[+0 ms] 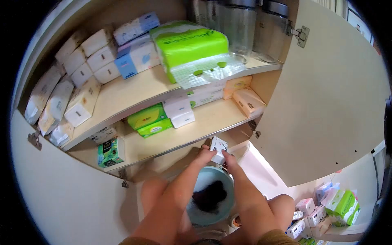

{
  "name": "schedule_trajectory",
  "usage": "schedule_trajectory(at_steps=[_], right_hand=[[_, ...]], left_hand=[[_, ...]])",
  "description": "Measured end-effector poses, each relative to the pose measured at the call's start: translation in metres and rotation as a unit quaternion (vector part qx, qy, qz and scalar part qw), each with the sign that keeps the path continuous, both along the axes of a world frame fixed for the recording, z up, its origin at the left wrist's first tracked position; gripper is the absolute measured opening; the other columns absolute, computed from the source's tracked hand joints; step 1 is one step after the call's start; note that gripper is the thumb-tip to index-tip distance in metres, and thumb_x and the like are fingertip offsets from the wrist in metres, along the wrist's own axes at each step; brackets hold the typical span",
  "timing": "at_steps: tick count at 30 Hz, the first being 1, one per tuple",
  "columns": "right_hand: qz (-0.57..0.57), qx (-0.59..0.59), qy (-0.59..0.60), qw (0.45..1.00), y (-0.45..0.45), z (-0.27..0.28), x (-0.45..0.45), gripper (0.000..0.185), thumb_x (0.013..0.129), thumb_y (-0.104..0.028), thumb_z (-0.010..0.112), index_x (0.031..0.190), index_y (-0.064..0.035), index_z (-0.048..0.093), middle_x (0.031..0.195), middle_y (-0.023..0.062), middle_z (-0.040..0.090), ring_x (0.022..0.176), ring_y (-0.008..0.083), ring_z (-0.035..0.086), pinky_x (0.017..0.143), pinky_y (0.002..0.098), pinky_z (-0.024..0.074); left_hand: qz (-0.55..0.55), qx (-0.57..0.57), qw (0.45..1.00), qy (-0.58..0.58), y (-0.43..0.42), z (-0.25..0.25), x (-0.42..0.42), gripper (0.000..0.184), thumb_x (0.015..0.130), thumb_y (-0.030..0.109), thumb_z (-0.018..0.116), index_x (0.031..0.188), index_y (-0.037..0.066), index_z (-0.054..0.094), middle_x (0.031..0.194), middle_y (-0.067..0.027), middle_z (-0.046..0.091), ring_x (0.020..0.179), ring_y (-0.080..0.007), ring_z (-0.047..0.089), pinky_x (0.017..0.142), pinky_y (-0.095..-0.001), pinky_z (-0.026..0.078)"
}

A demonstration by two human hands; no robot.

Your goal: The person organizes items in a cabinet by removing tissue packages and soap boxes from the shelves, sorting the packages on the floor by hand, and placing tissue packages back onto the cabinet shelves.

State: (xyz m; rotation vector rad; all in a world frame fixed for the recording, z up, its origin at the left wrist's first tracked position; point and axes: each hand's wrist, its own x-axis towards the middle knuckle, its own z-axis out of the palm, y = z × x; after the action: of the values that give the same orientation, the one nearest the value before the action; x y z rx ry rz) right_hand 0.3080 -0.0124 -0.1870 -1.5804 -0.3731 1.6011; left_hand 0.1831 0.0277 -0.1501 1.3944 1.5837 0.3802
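Me: Sleeves point(272, 238) & bare forearms are nearest, reaching in btwn my knees point(282, 209), w/ the basin point(207, 173) below.

Pal: Where's the white box point(219, 149)?

Me: In my 2 hands, just past the basin's far rim, in front of the lower shelf point(212, 119). L hand point(204, 156) has its L side, R hand point(230, 160) the R. Each is nearly closed, digits parted only by what they pinch; can't make out every fingertip.

Pal: Risks?

Me: No. 1, a drop. It's small & I've mostly got the edges, so if 1 side slackens it could tip & slide out, maybe into the basin. There's a dark clump point(210, 197) in there & what looks like water, so card would prob. go soggy.

Pal: And squeezing harder?

Me: Might dent it, if it's as thin as it looks.

Pal: Anything overhead?

Me: Yep. The green pack point(192, 45) has loose wrapper point(206, 70) hanging over the upper shelf point(126, 92) edge. Catch it w/ a sleeve or my head & the pack could come down. Glass jars point(242, 34) stand to its R, near the open door point(335, 102); a hard knock there could topple 1, b/c they're tall.
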Motion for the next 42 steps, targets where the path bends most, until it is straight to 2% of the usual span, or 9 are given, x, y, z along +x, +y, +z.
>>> schedule_trajectory(at_steps=[1, 3, 5, 10, 19, 24, 29, 34, 42], right_hand=[[0.004, 0.022, 0.021, 1.000, 0.000, -0.001, 0.003, 0.049, 0.070, -0.039, 0.055, 0.102, -0.0030, 0.045, 0.100, 0.0077, 0.051, 0.085, 0.0199, 0.049, 0.072, 0.0298, 0.0371], [0.011, 0.047, 0.041, 0.998, -0.001, 0.002, 0.009, 0.050, 0.072, -0.037, 0.053, 0.107, -0.0038, 0.041, 0.105, 0.0082, 0.049, 0.089, 0.0207, 0.049, 0.074, 0.0317, 0.0381], [0.031, 0.150, 0.193, 0.969, -0.004, 0.008, 0.013, 0.041, 0.075, -0.031, 0.050, 0.107, -0.0064, 0.042, 0.103, 0.0080, 0.050, 0.093, 0.0218, 0.048, 0.079, 0.0364, 0.0380], [0.094, 0.175, 0.232, 0.952, -0.020, 0.045, 0.016, 0.040, 0.076, -0.031, 0.049, 0.107, -0.0069, 0.043, 0.102, 0.0066, 0.051, 0.092, 0.0210, 0.049, 0.080, 0.0335, 0.0389], [0.244, 0.134, 0.214, 0.936, -0.060, 0.102, -0.017, 0.044, 0.077, -0.027, 0.051, 0.114, -0.0074, 0.037, 0.108, 0.0057, 0.046, 0.097, 0.0169, 0.046, 0.078, 0.0308, 0.0404], [0.302, 0.239, 0.217, 0.897, -0.059, 0.129, -0.068, 0.053, 0.078, -0.022, 0.050, 0.123, -0.0110, 0.024, 0.115, 0.0054, 0.041, 0.101, 0.0174, 0.043, 0.084, 0.0325, 0.0361], [0.344, 0.281, 0.130, 0.886, -0.061, 0.159, -0.123, 0.070, 0.076, -0.020, 0.052, 0.129, -0.0129, 0.006, 0.123, 0.0068, 0.030, 0.108, 0.0181, 0.035, 0.087, 0.0340, 0.0318], [0.405, 0.366, 0.115, 0.830, -0.063, 0.159, -0.157, 0.065, 0.077, -0.018, 0.052, 0.128, -0.0107, 0.012, 0.129, 0.0090, 0.020, 0.111, 0.0178, 0.033, 0.090, 0.0319, 0.0291], [0.391, 0.288, 0.071, 0.871, -0.059, 0.143, -0.168, 0.061, 0.075, -0.020, 0.054, 0.126, -0.0102, 0.022, 0.127, 0.0106, 0.026, 0.106, 0.0192, 0.038, 0.085, 0.0303, 0.0346]], left_hand=[[0.040, -0.042, 0.990, -0.128, -0.001, 0.002, 0.000, 0.048, 0.067, 0.023, 0.056, 0.107, 0.005, 0.038, 0.101, -0.0129, 0.048, 0.097, -0.0248, 0.044, 0.077, -0.0353, 0.040], [0.052, -0.076, 0.981, -0.172, -0.005, 0.008, 0.000, 0.047, 0.067, 0.022, 0.056, 0.107, 0.006, 0.037, 0.104, -0.0115, 0.046, 0.097, -0.0239, 0.044, 0.077, -0.0374, 0.039], [0.065, -0.153, 0.953, -0.253, -0.012, 0.016, -0.001, 0.046, 0.067, 0.019, 0.056, 0.107, 0.007, 0.035, 0.109, -0.0087, 0.040, 0.098, -0.0222, 0.043, 0.078, -0.0417, 0.037], [0.069, -0.155, 0.948, -0.270, -0.025, 0.045, -0.016, 0.041, 0.066, 0.017, 0.055, 0.103, 0.008, 0.041, 0.102, -0.0086, 0.046, 0.100, -0.0210, 0.041, 0.079, -0.0391, 0.037], [-0.131, -0.257, 0.928, -0.236, -0.074, 0.093, -0.085, 0.035, 0.068, 0.016, 0.058, 0.102, 0.009, 0.049, 0.099, -0.0037, 0.050, 0.096, -0.0156, 0.042, 0.075, -0.0360, 0.039], [-0.073, -0.218, 0.916, -0.330, -0.085, 0.116, -0.139, 0.036, 0.071, 0.008, 0.057, 0.106, 0.006, 0.047, 0.100, -0.0061, 0.052, 0.088, -0.0185, 0.051, 0.072, -0.0335, 0.044], [-0.004, -0.166, 0.917, -0.362, -0.094, 0.163, -0.203, 0.042, 0.076, 0.012, 0.052, 0.115, 0.005, 0.037, 0.112, -0.0091, 0.045, 0.102, -0.0226, 0.044, 0.082, -0.0421, 0.039], [0.082, -0.113, 0.899, -0.416, -0.098, 0.169, -0.244, 0.038, 0.082, 0.018, 0.044, 0.117, 0.005, 0.034, 0.114, -0.0107, 0.043, 0.104, -0.0255, 0.042, 0.087, -0.0431, 0.034], [0.253, -0.035, 0.852, -0.457, -0.090, 0.150, -0.253, 0.033, 0.081, 0.013, 0.044, 0.112, 0.005, 0.037, 0.111, -0.0092, 0.043, 0.101, -0.0225, 0.042, 0.082, -0.0371, 0.039]])
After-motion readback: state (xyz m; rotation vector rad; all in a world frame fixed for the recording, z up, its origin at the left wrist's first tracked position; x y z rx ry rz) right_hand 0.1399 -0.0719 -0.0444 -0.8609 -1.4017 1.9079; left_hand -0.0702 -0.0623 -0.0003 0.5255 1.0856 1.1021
